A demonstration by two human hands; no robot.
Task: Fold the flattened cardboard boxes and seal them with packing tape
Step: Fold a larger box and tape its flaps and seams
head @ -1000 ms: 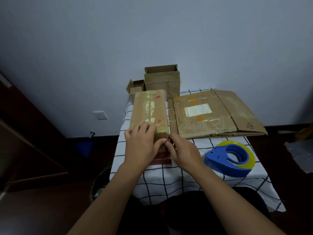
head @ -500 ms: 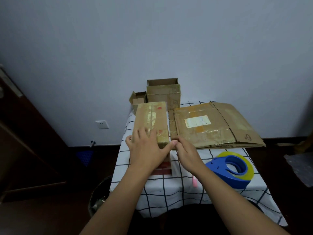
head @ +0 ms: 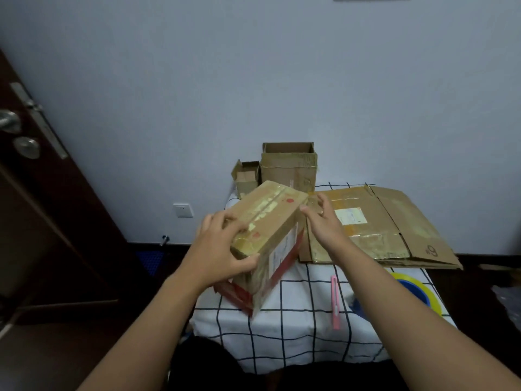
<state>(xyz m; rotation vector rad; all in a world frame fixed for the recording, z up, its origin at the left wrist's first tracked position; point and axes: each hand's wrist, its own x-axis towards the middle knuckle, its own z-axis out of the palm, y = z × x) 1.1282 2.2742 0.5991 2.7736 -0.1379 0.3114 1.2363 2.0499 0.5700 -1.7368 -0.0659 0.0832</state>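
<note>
Head view: left hand (head: 222,251) clamps the taped box (head: 267,238) at its near corner, tilted on the surface (head: 296,334); right hand (head: 324,221), fingers spread, touches its far edge.

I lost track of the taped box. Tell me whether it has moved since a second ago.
Yes. The taped box was square to the flattened carton; now it is turned at an angle and tipped, gripped by the left hand.

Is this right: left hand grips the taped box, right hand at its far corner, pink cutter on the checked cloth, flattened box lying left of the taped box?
One error. In the head view the flattened box lies to the right of the taped box, not left. The rest stands: left hand grips the box, right hand at its far corner, pink cutter on the checked cloth.
</note>
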